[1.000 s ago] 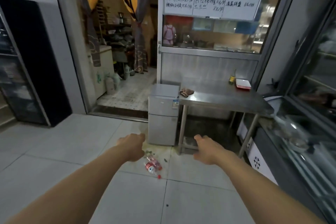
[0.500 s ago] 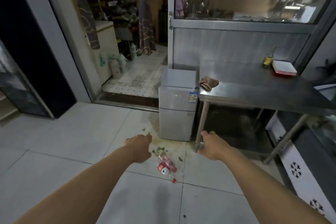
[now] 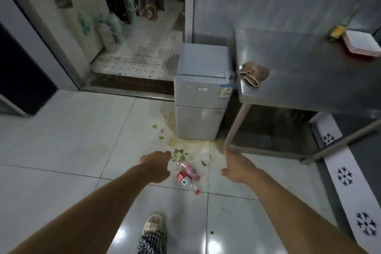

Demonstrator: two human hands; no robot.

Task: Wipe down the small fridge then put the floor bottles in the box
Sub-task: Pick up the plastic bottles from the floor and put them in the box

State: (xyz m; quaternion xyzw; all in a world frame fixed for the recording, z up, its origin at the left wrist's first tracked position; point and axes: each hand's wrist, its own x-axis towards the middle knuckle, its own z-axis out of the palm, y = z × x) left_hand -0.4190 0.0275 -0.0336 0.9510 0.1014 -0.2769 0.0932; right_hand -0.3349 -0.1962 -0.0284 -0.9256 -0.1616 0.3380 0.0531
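Observation:
A small grey two-door fridge (image 3: pixel 201 97) stands on the tiled floor beside the steel table (image 3: pixel 305 72). A crumpled brown cloth (image 3: pixel 254 73) lies on the table's near left corner. Clear plastic bottles with red labels (image 3: pixel 186 174) lie on the floor in front of the fridge, among green scraps and a yellowish spill (image 3: pixel 185 142). My left hand (image 3: pixel 155 166) hovers left of the bottles, fingers curled, holding nothing. My right hand (image 3: pixel 237 166) hangs right of them, fingers loosely apart and empty. No box is in view.
The table leg (image 3: pixel 236 123) stands just beyond my right hand. A stack of pink-edged plates (image 3: pixel 361 44) and a yellow item sit at the table's far end. An open doorway (image 3: pixel 136 53) leads to a kitchen with jugs. My slippered foot (image 3: pixel 153 231) is on the tiles below.
The view has tilted down and come closer to the fridge and bottles. Both hands stay stretched forward and empty. My foot has come into view.

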